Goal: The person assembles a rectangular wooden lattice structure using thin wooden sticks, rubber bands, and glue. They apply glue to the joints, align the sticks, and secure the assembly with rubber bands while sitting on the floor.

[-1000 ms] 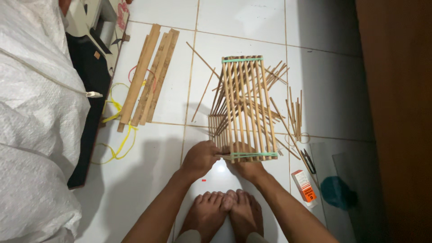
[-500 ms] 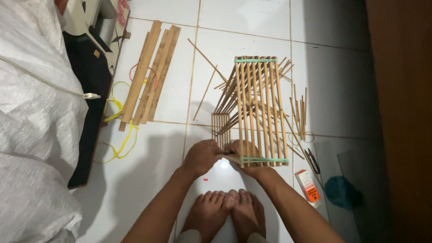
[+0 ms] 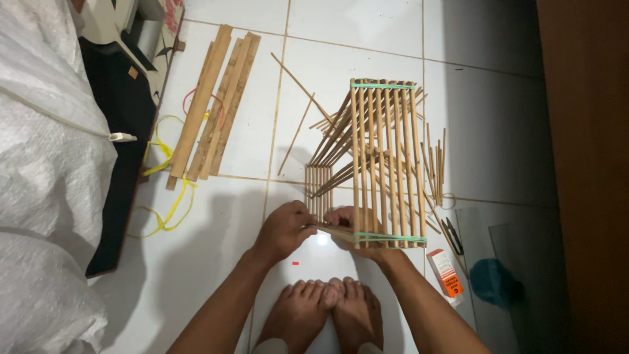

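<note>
A frame of thin bamboo sticks, bound by green bands at its far and near ends, lies on the white tiled floor. My right hand grips the frame's near left corner, partly hidden behind the sticks. My left hand pinches a short bamboo stick that points into that corner. A small grid of short sticks lies just beyond my hands, touching the frame. My bare feet rest together below the hands.
Several flat bamboo slats lie at the far left. Loose sticks are scattered right of the frame. A white sack, a black board, yellow cord, a small orange-and-white box, a dark tool, a wooden wall.
The view has shifted slightly, so the frame sits further right. Both hands stay at its near left corner, the left hand now closer to the right one with the stick.
</note>
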